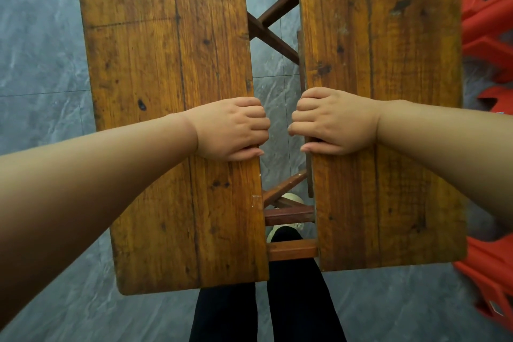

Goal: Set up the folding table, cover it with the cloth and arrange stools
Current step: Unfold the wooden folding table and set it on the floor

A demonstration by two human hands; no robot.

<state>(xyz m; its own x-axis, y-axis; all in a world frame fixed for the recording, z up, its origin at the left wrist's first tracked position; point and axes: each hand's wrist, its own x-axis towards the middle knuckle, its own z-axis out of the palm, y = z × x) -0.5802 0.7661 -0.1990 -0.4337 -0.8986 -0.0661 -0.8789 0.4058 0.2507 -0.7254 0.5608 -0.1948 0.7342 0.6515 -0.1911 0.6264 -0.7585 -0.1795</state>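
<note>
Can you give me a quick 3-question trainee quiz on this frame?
1. True or false: the two tabletop halves meet with no gap.
2. What does each hand grip? A) a stool B) the inner edge of a half C) a cloth
3. Fill in: the red stools stand on the person's ___ side.

Key:
1. False. The left half and right half are apart; floor and frame show between.
2. B: left hand, right hand.
3. Right: stools.
</note>
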